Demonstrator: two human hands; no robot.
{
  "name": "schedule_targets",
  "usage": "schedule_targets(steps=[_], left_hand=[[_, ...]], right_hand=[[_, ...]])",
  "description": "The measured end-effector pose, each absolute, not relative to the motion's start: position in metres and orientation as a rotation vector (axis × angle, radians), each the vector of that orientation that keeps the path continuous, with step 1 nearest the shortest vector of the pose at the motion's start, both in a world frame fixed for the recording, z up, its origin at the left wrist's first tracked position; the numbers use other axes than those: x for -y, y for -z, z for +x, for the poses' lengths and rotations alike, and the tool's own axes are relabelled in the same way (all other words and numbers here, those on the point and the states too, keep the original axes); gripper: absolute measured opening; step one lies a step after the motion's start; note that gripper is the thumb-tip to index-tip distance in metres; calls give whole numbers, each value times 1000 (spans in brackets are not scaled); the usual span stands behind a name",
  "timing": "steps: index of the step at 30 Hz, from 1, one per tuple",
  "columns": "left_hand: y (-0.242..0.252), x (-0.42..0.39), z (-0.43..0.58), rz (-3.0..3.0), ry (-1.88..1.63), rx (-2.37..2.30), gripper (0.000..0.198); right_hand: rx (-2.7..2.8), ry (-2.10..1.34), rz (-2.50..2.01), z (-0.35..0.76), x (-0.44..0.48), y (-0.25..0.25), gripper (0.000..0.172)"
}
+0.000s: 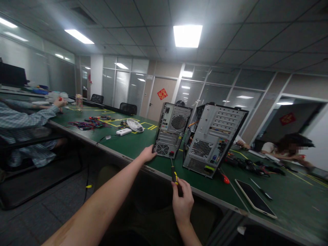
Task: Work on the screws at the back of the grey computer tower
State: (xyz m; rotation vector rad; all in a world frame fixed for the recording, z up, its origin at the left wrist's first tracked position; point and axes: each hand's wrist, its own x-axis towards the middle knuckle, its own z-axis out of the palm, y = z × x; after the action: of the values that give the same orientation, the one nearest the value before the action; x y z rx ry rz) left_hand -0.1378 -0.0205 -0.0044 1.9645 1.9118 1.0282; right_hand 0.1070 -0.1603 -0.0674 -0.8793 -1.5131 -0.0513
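Observation:
The smaller computer case (167, 138) stands on the green table, its rear panel with fan grilles and ports facing me. My left hand (148, 154) grips the lower left edge of this case; part of its fingers is hidden behind the side. A screwdriver (174, 175) with a black and yellow handle is pinched by the fingertips of my right hand (183, 198). Its thin shaft points up to the bottom edge of the rear panel, near the power socket; whether the tip touches a screw is too small to tell. A larger computer case (214, 140) stands just to the right.
A red-handled tool (225, 178), a phone (255, 198) and a pen (260, 189) lie to the right, with black cables (252, 164) behind. Leftward are a white round cover (135, 125), a power strip (123, 132) and bundled wires (87, 124). People sit at both sides.

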Motion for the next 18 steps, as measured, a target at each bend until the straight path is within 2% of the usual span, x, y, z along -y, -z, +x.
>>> schedule_targets(steps=[6,14,18], left_hand=[[4,21,-137,1956,-1032,-1911,61],[2,23,-138,1951,-1031,-1895,55],[2,23,-137,1961,-1037,-1900,52]], right_hand=[[1534,123,-849,106,162,65,19],[1575,83,-862,104,165,64,28],[1558,85,-868,106,163,65,27]])
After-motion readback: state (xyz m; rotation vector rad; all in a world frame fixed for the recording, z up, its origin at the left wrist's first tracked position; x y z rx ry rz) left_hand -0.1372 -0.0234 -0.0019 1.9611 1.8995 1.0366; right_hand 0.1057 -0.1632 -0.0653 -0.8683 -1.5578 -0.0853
